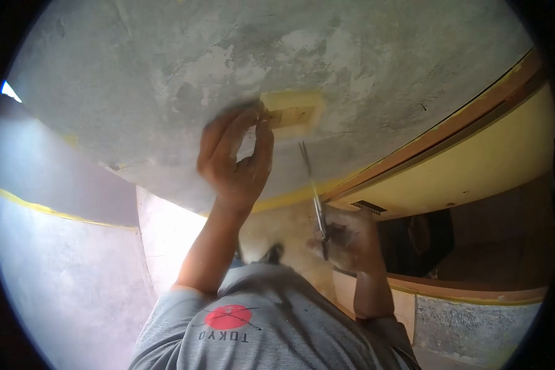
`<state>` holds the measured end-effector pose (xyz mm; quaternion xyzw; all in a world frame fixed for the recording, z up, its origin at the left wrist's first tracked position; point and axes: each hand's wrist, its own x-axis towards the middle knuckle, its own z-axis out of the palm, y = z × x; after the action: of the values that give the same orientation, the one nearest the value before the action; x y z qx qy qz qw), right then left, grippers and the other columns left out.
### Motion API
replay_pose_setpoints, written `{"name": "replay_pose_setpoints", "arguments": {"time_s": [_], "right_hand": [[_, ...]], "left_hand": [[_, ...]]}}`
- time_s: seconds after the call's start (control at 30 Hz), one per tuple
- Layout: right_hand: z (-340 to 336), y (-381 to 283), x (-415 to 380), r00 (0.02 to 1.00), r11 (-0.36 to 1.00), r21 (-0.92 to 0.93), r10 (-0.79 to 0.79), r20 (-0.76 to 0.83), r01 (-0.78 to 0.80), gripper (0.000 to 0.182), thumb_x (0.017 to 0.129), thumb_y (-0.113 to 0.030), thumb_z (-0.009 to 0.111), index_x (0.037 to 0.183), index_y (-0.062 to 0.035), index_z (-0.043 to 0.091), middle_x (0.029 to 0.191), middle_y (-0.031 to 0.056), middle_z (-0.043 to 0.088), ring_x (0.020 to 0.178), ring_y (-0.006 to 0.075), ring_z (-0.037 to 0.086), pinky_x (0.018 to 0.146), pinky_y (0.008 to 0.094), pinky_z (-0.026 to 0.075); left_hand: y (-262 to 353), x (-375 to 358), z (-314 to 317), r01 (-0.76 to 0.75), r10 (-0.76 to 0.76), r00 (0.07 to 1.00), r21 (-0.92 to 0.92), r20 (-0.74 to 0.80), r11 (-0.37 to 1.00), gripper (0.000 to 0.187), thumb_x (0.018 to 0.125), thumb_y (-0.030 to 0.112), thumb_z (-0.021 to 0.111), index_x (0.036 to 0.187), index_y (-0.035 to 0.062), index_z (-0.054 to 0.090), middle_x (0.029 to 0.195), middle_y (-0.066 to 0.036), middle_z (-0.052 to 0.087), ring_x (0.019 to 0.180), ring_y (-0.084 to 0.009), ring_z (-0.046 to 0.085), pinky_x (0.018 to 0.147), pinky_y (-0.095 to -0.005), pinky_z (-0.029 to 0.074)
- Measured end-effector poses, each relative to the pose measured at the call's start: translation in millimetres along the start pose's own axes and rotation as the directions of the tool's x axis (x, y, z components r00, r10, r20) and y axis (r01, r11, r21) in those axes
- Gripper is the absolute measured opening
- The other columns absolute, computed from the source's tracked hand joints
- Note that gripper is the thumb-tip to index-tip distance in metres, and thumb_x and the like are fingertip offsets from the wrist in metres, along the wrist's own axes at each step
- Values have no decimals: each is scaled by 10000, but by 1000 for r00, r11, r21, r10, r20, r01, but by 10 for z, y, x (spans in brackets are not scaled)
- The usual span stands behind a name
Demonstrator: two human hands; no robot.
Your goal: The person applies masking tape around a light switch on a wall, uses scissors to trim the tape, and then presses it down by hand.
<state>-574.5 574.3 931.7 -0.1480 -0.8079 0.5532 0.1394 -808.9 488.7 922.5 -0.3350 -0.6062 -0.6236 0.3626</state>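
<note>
On the grey plastered wall (166,74) sits a small pale switch or socket plate (287,118) with yellow masking tape (296,98) around it. My left hand (235,151) has thumb and fingertips pinched together at the left edge of that tape; the exact spot they grip is partly hidden. Lower and to the right, my right hand (348,237) is wrapped around the handles of a slim metal pair of scissors (317,209). The blades point up toward the plate, slightly parted at the tips and apart from it. Motion blurs this hand somewhat.
A wooden frame edge (438,132) borders a yellowish panel (475,160) with a small dark vent (370,208) at the right. Below it is a dark recess (419,240). Yellow tape (49,213) lines the wall at the left. Tiled floor (290,234) shows below.
</note>
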Motion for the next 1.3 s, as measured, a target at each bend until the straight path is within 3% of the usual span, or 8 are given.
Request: {"name": "replay_pose_setpoints", "arguments": {"time_s": [0.13, 0.23, 0.3, 0.4, 0.7, 1.0, 1.1, 1.3], "right_hand": [[-70, -497, 259, 998, 999, -36, -25, 58, 27, 404, 778, -234, 953, 682, -50, 607, 581, -38, 519, 547, 8, 442, 475, 235, 297], [-51, -668, 369, 989, 992, 49, 114, 90, -119, 407, 785, -230, 952, 676, -46, 605, 588, -52, 511, 547, 0, 427, 477, 232, 283], [-64, -709, 415, 976, 985, 2, 172, 135, -174, 209, 801, -92, 895, 818, -2, 707, 633, -40, 586, 556, 11, 509, 508, 211, 333], [-63, -842, 442, 976, 987, -41, 157, 152, -152, 193, 816, -80, 879, 825, 7, 707, 637, -26, 599, 564, 17, 528, 511, 204, 357], [27, -989, 440, 978, 976, 62, 203, 55, -207, 156, 831, -46, 846, 836, 36, 714, 664, 40, 649, 556, 66, 587, 491, 215, 407], [83, -1095, 468, 969, 968, -78, 243, 40, -239, 141, 813, -45, 823, 809, 41, 712, 677, 52, 667, 534, 72, 593, 478, 201, 442], [147, -1184, 485, 965, 965, 14, 261, 30, -261, 128, 810, -38, 814, 817, 46, 717, 680, 52, 673, 529, 71, 602, 480, 199, 449], [107, -1164, 464, 965, 965, -37, 260, 28, -258, 120, 835, -8, 830, 838, 54, 727, 675, 56, 675, 511, 71, 604, 452, 199, 448]], "left_hand": [[42, 19, -48, -39, 39, 999, 22, -14, 999, 257, 782, -69, 826, 1017, 32, 815, 991, -105, 779, 876, -210, 732, 758, -303, 576], [30, 5, -49, -38, 39, 999, 16, -18, 999, 252, 783, -86, 835, 1006, 27, 816, 969, -115, 785, 874, -213, 756, 765, -299, 586], [2, -12, -22, -32, 32, 999, -4, -33, 999, 258, 771, -89, 837, 999, 29, 817, 960, -111, 781, 861, -212, 747, 756, -299, 579], [-35, -31, -6, -27, 24, 997, -36, -72, 999, 290, 730, -59, 832, 993, 63, 819, 945, -72, 752, 840, -231, 677, 750, -327, 540], [-55, -11, -28, -66, 61, 996, -67, -72, 996, 299, 704, -85, 847, 975, 37, 817, 939, -87, 764, 802, -204, 680, 726, -308, 527], [-85, -1, -6, -89, 78, 992, -111, -102, 990, 297, 705, -22, 846, 987, 55, 793, 919, -61, 739, 763, -232, 661, 709, -352, 475], [-89, -7, -26, -81, 72, 994, -103, -84, 991, 300, 704, -14, 850, 990, 58, 793, 921, -61, 736, 763, -231, 659, 703, -355, 473], [-111, 3, -24, -107, 98, 991, -112, -91, 988, 297, 707, 1, 855, 990, 61, 788, 932, -61, 731, 762, -235, 648, 695, -358, 468]]}}
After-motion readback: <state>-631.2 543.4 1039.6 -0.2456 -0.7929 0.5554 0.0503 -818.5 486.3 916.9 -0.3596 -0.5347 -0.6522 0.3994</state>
